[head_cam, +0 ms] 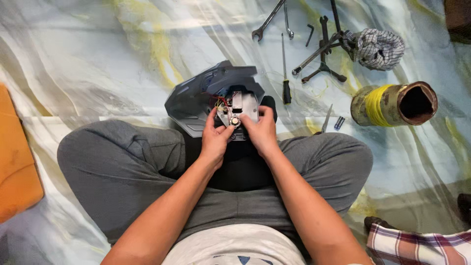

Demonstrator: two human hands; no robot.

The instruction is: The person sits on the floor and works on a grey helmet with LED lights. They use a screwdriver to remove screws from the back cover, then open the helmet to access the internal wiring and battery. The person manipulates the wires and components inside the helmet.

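I sit cross-legged on a patterned floor sheet. My left hand (214, 137) and my right hand (261, 130) both grip a small grey metal assembly (240, 109) with a round knob on it, held above my lap. Red and yellow wires (219, 100) run from the assembly into a dark grey plastic housing (198, 96) that lies open just beyond my hands. The fingertips of both hands meet at the knob near the assembly's lower edge.
A screwdriver (285, 73), spanners (267, 20), a cross wrench (324, 54) and a checked cloth (377, 48) lie ahead to the right. A rusty can wrapped in yellow cord (392, 104) lies at right. An orange cushion (14, 157) sits at left, a plaid cloth (417, 245) at lower right.
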